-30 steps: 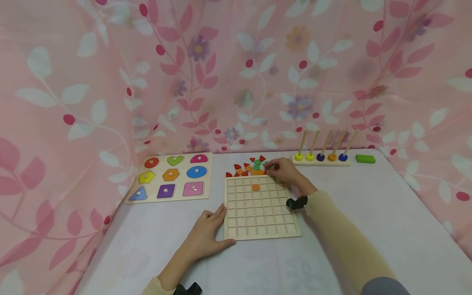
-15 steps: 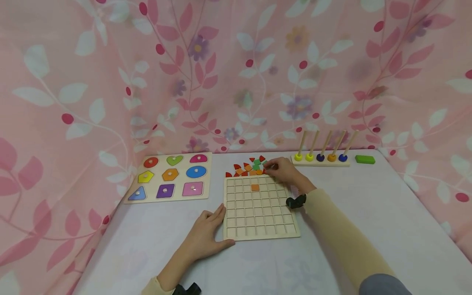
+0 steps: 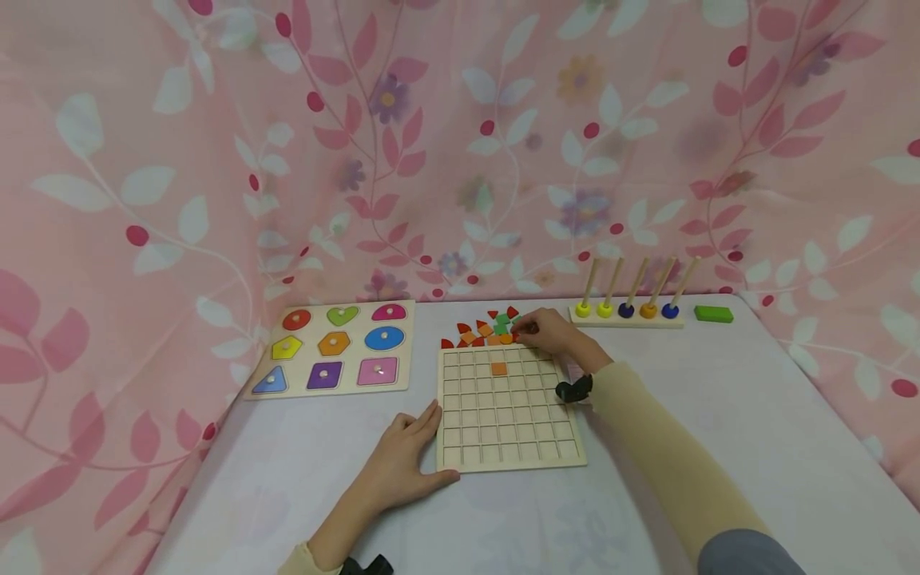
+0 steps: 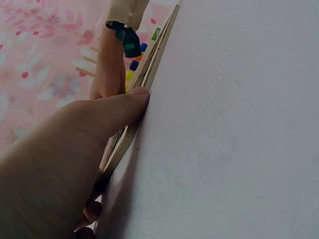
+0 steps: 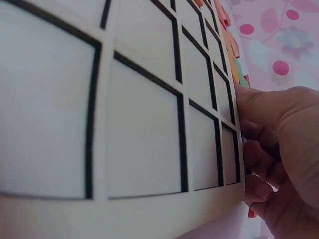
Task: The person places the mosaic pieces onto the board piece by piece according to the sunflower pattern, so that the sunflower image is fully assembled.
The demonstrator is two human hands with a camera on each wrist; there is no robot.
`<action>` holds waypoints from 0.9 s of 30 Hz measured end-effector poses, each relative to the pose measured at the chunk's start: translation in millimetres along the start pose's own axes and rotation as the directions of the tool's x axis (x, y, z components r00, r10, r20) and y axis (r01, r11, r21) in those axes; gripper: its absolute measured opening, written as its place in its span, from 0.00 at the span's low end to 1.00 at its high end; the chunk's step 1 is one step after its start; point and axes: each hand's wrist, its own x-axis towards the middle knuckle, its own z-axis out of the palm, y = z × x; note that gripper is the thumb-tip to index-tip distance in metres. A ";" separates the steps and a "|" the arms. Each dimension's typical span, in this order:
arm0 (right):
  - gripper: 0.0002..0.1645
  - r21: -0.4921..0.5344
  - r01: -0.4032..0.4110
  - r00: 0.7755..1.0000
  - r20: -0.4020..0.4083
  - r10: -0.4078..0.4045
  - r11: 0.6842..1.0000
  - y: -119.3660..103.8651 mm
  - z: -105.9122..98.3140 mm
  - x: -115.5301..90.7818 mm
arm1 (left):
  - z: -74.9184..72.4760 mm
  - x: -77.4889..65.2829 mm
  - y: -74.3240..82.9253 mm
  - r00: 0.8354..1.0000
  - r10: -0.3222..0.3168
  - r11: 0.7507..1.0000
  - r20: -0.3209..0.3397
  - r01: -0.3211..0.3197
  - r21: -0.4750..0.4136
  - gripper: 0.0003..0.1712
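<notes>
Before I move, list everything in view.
Grid board: one, pale wood, centre.
Square tile: one, orange, in the board.
Loose pieces: many, red, orange, green, beyond board.
Knobbed shape puzzle: one, multicoloured, far left.
Ring stacker: one, pale wood, far right.
Block: one, green, right of stacker.
Tablecloth: one, white, underneath.
Floral drapery: uncounted, pink, behind.
Wrist cameras: two, black, wrists.
Left hand: one, beige-sleeved, board's left edge.
Right hand: one, beige-sleeved, by loose pieces.

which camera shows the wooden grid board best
The head view: it shows nearly the whole wooden grid board and the orange square tile on it. The left wrist view shows it edge-on, partly behind the left hand; the right wrist view shows only some cells, close up.
</notes>
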 end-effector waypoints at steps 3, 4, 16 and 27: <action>0.15 -0.028 0.026 1.000 0.011 -0.025 0.999 0.2 0.1 0.1 | 0.5 -0.1 0.4 1.000 -0.004 1.000 0.001 0.004 0.006 0.62; 0.15 -0.037 0.036 0.999 0.011 -0.035 0.999 0.7 0.1 0.2 | 0.8 -0.1 0.4 1.000 -0.005 1.000 0.002 0.005 0.009 0.62; 0.15 -0.017 0.029 0.998 -0.062 -0.030 0.999 6.5 1.3 -13.1 | 2.5 2.2 -0.9 1.000 0.008 1.000 -0.002 -0.008 0.018 0.62; 0.13 0.090 0.069 0.973 -0.228 -0.047 0.994 -25.3 14.8 -36.6 | 2.2 1.4 -2.8 1.000 0.008 1.000 -0.009 -0.008 0.020 0.62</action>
